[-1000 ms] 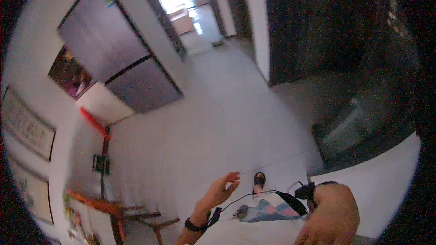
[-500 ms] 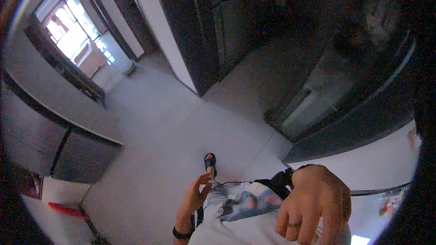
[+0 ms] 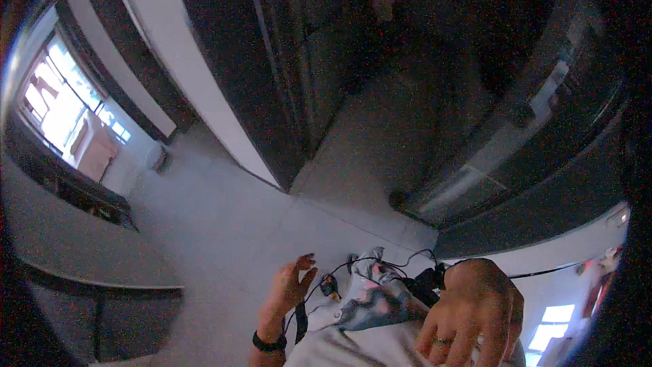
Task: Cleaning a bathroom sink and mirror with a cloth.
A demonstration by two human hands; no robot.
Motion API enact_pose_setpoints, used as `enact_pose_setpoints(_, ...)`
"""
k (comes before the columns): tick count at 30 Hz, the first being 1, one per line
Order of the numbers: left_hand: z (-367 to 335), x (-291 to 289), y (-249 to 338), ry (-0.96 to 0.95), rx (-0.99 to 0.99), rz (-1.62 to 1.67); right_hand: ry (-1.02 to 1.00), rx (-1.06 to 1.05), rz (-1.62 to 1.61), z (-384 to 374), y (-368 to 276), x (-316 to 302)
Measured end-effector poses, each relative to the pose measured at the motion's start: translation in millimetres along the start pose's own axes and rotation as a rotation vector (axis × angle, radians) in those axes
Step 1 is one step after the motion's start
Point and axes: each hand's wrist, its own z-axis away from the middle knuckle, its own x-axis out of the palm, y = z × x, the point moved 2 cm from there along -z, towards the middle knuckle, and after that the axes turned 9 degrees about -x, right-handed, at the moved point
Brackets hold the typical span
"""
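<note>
My left hand (image 3: 288, 292) hangs in front of my body on the left, its thumb and fingers apart and nothing in them. A dark band (image 3: 269, 343) circles that wrist. Close to the camera on the right, my right hand (image 3: 475, 312) has its fingers curled downward, with a ring on one. Its palm side is hidden, so whatever it may hold does not show. A thin black cable (image 3: 309, 293) loops across my light printed shirt (image 3: 380, 307), between the hands. Next to my right wrist is a black object (image 3: 426, 287) of unclear kind. Below, a foot in a dark sandal (image 3: 331, 287) is visible.
Pale floor (image 3: 217, 221) stretches ahead to a dark doorway frame (image 3: 272, 95) beside a white wall edge (image 3: 193, 75). A dark panel with a rail (image 3: 468, 180) stands right. At lower left is a dark cabinet (image 3: 136, 319); a bright window (image 3: 61, 109) shows far left.
The view has turned right, so the window and doorway sit further left. The foot shows further right relative to my left hand. My right hand stays curled; my left stays open.
</note>
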Motion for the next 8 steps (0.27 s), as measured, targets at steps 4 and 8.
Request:
enact_pose_setpoints(4, -67.9, -11.7, 24.4, -0.163, 0.184, -0.095, 0.14, -0.055, 0.432, -74.9, -37.6, -50.1)
enact_pose_setpoints(8, -101.2, -7.0, 64.1, -0.214, 0.059, -0.084, 0.395, -0.026, 0.353, -81.9, -83.3, -93.8)
